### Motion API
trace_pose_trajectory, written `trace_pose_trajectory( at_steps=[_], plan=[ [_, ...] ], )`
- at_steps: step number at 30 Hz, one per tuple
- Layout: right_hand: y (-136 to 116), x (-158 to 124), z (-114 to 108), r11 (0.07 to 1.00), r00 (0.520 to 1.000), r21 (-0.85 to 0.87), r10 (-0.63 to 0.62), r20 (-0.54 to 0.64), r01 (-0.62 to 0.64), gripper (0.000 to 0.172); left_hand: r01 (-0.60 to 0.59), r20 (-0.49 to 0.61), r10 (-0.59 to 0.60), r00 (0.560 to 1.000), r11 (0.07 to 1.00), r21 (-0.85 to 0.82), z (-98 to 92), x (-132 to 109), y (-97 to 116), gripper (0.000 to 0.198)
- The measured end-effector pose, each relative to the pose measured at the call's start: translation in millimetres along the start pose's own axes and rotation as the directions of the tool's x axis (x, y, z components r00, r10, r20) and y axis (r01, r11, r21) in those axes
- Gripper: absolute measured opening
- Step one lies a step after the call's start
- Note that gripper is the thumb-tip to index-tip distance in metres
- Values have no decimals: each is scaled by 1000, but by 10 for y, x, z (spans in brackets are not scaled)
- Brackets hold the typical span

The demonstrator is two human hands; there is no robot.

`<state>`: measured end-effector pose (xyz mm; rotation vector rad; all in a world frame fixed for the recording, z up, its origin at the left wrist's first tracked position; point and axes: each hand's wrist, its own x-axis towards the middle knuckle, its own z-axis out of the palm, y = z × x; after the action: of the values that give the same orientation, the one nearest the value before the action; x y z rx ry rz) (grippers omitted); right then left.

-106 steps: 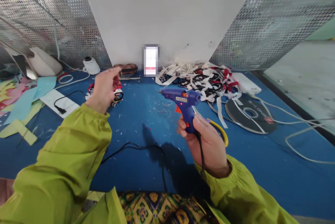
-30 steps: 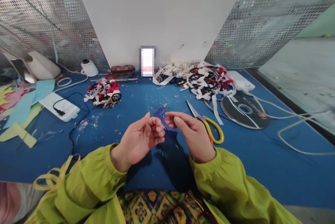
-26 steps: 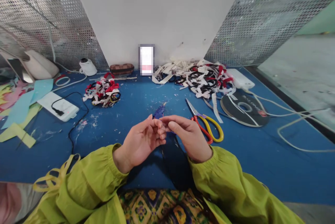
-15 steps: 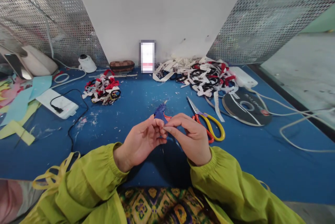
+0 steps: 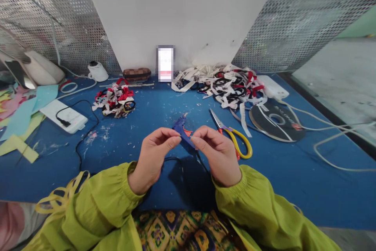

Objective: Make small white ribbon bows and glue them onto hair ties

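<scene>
My left hand (image 5: 154, 159) is closed in a pinch, thumb against forefinger. Across a narrow gap, my right hand (image 5: 219, 156) pinches in the same way. Whatever is between the fingertips is too small to make out. Beneath and just beyond them, a blue glue gun (image 5: 179, 123) with an orange trigger lies on the blue table (image 5: 152, 114), partly covered by my fingers. Its black cord runs back toward me. To the right of my right hand lie scissors (image 5: 241, 144) with yellow and red handles, blades pointing away and closed.
At the back right is a heap of ribbon strips and bows (image 5: 232, 84); a smaller bow pile (image 5: 116, 100) sits left. A black reel (image 5: 276, 121) lies at right among white cables. A phone (image 5: 165, 63) stands against the white panel, and a white power box (image 5: 64, 116) is left.
My left hand has turned from palm-up with curled fingers to a pinch. The two hands have moved slightly apart, uncovering more of the glue gun. The other things have stayed in place.
</scene>
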<state>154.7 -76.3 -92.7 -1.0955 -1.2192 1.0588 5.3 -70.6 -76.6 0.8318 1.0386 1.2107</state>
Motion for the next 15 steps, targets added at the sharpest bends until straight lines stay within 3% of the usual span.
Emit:
trace_pose_trajectory(
  at_steps=[4, 7, 10, 15],
  plan=[
    [-6, -29, 33, 998, 999, -58, -35, 38, 38, 15, -2, 59, -2, 998, 997, 71, 41, -42, -24, 15],
    [-2, -48, 60, 990, 996, -112, -83, 18, 84, 16, -81, 31, 77, 997, 986, 144, 37, -44, -61, 4],
    [-5, -61, 80, 980, 994, -173, -107, -29, 100, 22, -125, 18, 124, 992, 973, 194, 23, -37, -90, 7],
    [-15, -53, 85, 998, 999, -56, 0, 48, 3, 14, -109, 41, 104, 994, 985, 137, 9, -17, -111, 16]
  ],
)
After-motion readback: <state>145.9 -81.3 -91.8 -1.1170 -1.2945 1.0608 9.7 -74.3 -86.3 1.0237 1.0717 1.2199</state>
